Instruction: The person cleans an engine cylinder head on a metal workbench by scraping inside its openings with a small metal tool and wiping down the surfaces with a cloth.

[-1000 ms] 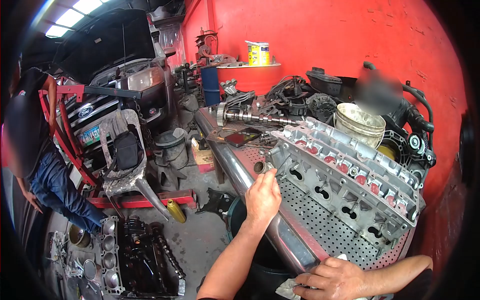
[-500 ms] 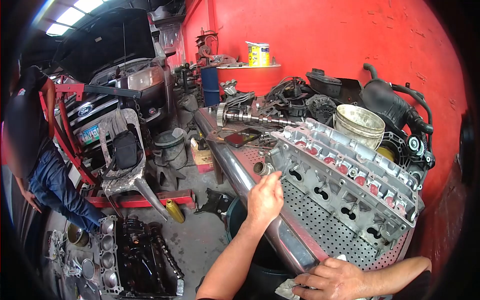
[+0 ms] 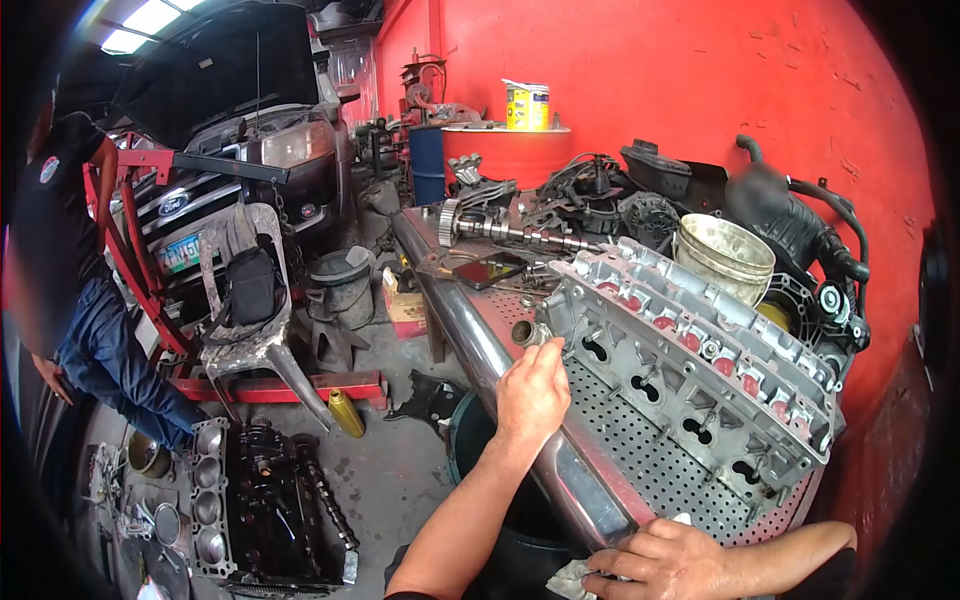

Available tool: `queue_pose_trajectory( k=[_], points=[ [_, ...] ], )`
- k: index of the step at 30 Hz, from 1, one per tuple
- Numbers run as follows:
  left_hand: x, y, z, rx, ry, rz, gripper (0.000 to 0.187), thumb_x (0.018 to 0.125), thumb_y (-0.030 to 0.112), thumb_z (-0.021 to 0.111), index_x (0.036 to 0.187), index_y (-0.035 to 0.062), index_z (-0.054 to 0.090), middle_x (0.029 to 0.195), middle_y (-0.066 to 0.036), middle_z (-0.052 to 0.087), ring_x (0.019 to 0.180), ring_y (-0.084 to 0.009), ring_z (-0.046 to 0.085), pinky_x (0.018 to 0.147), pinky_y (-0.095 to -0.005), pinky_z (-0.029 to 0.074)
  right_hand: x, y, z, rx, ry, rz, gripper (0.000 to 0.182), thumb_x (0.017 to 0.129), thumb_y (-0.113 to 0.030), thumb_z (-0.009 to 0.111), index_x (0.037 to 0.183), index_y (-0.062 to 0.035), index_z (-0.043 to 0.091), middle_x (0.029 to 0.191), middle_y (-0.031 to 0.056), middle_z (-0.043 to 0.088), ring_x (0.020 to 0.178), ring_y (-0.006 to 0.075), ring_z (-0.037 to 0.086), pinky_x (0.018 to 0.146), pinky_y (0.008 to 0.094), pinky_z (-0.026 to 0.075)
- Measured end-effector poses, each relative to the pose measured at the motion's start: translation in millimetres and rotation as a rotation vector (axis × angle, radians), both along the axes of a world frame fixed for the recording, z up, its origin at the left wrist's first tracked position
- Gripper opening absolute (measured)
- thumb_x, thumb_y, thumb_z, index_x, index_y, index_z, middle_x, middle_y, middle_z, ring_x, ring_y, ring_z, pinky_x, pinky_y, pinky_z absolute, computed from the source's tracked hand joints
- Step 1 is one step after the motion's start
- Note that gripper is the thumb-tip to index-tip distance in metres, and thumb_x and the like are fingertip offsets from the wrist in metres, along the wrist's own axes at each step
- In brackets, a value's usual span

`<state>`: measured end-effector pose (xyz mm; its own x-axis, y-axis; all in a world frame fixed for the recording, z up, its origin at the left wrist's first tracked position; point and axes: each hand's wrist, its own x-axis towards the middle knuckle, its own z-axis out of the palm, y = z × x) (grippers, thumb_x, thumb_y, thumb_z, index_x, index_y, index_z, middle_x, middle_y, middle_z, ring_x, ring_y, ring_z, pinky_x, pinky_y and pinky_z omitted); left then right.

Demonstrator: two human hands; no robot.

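A grey metal cylinder head [image 3: 655, 345] lies tilted on the perforated bench top [image 3: 610, 440], with round red-tinted spots along its upper side. A short round pipe neck [image 3: 526, 334] sticks out at its near left end. My left hand [image 3: 533, 398] is at that end, just below the neck, fingers drawn together; the hand hides whatever its fingertips hold. My right hand [image 3: 655, 562] rests at the bench's front edge, its fingers curled over a crumpled whitish rag [image 3: 570, 582].
Behind the head stand a dirty white bucket [image 3: 725, 255] and dark engine parts. A camshaft [image 3: 520, 236] and a phone [image 3: 487, 270] lie at the bench's far left. On the floor lies an engine block [image 3: 210, 500]; a person [image 3: 85, 330] stands left, near a plastic chair [image 3: 250, 320].
The view has shifted slightly, so the bench and the cylinder head appear a little further right. Both hands keep nearly the same places, with the left by the pipe neck and the right on the rag.
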<state>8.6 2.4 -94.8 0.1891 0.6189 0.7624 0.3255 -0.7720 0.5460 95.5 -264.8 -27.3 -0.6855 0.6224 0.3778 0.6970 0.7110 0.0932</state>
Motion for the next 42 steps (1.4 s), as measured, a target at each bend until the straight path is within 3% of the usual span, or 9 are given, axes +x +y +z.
queue_pose_trajectory(
  k=[5,11,15,26,42],
  points=[
    [-1,6,-1,-0.019,-0.070,-0.125,0.024,0.092,0.006,0.063,0.115,0.0052,0.070,0.103,-0.017,0.073,0.091,-0.0381,0.071,0.079,-0.0448,0.058,0,2,2,0.006,0.009,0.009,0.029,0.078,-0.018,0.064,0.103,-0.0077,0.075,0.114,0.0068,0.068,0.088,0.0185,0.058,0.075,0.0339,0.043],
    [4,-1,-2,0.077,0.027,0.094,0.023,0.092,0.007,0.064,0.114,0.0066,0.069,0.097,-0.016,0.072,0.086,-0.0378,0.071,0.076,-0.0461,0.058,-2,2,3,0.010,-0.020,0.002,0.029,0.079,-0.018,0.064,0.104,-0.0073,0.075,0.113,0.0062,0.067,0.090,0.0188,0.057,0.077,0.0346,0.043],
    [-4,0,5,-0.006,0.035,-0.086,0.024,0.093,0.008,0.063,0.116,0.0070,0.069,0.102,-0.017,0.072,0.091,-0.0383,0.071,0.078,-0.0461,0.058,-2,3,4,0.005,-0.018,0.008,0.029,0.080,-0.018,0.063,0.104,-0.0069,0.075,0.113,0.0065,0.067,0.090,0.0190,0.057,0.076,0.0347,0.043],
    [1,7,-2,-0.145,-0.086,-0.059,0.022,0.095,0.008,0.061,0.115,0.0043,0.068,0.109,-0.020,0.073,0.100,-0.0385,0.071,0.087,-0.0440,0.057,-4,5,5,0.011,0.015,0.011,0.030,0.077,-0.016,0.065,0.104,-0.0077,0.075,0.112,0.0062,0.067,0.091,0.0180,0.058,0.077,0.0345,0.044],
    [-5,1,-1,-0.192,-0.085,-0.128,0.026,0.094,0.008,0.062,0.119,0.0040,0.069,0.111,-0.019,0.073,0.101,-0.0380,0.071,0.088,-0.0433,0.056,-3,3,5,-0.003,-0.021,-0.005,0.028,0.079,-0.017,0.065,0.104,-0.0082,0.074,0.112,0.0056,0.066,0.094,0.0183,0.058,0.077,0.0339,0.043]
  ],
)
